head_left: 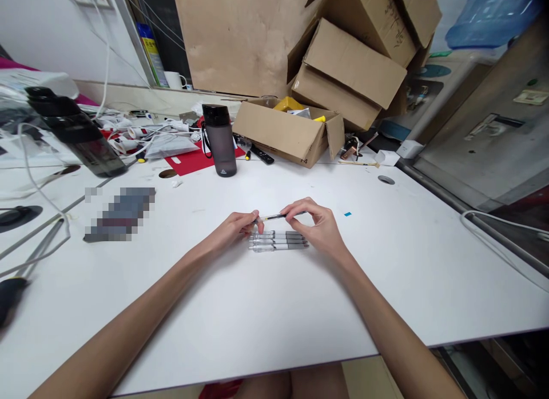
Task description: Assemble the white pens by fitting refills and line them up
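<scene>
Between my two hands a slim pen (274,217) with a dark end is held level, just above the white table (214,307). My left hand (240,224) pinches its left end. The fingers of my right hand (315,222) close on the pen's dark right part. Right below lie several clear-barrelled pens (278,243) with grey grips, side by side in a row, their clips to the left. My right hand partly covers their right ends.
A dark bottle (220,140) and an open cardboard box (278,130) stand at the back. Another bottle (77,133) is at the left, behind a pixelated dark object (124,213). A small blue scrap (347,214) lies right of my right hand. White cables (506,216) run along the right edge.
</scene>
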{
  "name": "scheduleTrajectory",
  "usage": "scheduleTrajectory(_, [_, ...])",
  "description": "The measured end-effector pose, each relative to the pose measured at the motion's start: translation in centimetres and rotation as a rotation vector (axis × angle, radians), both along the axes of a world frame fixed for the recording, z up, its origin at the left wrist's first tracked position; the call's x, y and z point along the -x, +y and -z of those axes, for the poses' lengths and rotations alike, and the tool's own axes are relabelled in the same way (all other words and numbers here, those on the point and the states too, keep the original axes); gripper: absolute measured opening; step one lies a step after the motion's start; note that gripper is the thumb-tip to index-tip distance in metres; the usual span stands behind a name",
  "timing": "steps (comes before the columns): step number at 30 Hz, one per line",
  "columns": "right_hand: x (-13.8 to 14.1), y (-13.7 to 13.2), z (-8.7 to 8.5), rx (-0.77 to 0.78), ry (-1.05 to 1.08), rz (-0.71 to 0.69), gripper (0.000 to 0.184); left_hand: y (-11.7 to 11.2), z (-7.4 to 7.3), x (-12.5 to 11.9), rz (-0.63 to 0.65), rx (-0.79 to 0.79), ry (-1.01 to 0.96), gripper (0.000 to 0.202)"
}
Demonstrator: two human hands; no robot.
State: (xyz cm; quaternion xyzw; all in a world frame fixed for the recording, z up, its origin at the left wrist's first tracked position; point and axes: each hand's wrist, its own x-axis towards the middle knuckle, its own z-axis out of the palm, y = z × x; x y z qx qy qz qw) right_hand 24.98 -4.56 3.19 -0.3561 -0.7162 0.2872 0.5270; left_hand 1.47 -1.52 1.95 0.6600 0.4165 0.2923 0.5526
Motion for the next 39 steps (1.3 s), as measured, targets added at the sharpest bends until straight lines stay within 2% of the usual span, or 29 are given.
scheduleTrajectory(3, [0.0,0.1,0.0,0.037,-0.008,0.005,0.005,0.1,0.1,0.0,0.000,-0.011,0.008,0.055])
scheduleTrajectory(7, [0.0,0.2,0.0,0.081,0.035,0.028,0.015,0.2,0.3,0.0,-0.028,-0.015,-0.005,0.055])
scheduleTrajectory(19, [-1.1,1.5,0.7,0.117,0.103,0.235,0.023,0.7,1.2,0.5,-0.128,-0.038,0.019,0.054])
scheduleTrajectory(28, [-1.5,1.7,0.5,0.151,0.201,0.269,0.021,0.5,1.0,0.7,-0.140,-0.070,0.079,0.058])
scheduleTrajectory(32, [-1.7,1.6,0.6,0.186,0.199,0.307,0.037,0.2,0.7,0.6,-0.144,-0.080,0.104,0.057])
scheduleTrajectory(39, [-0.8,1.0,1.3,0.315,-0.005,0.299,0.058,0.0,0.3,0.5,-0.136,-0.104,0.119,0.058])
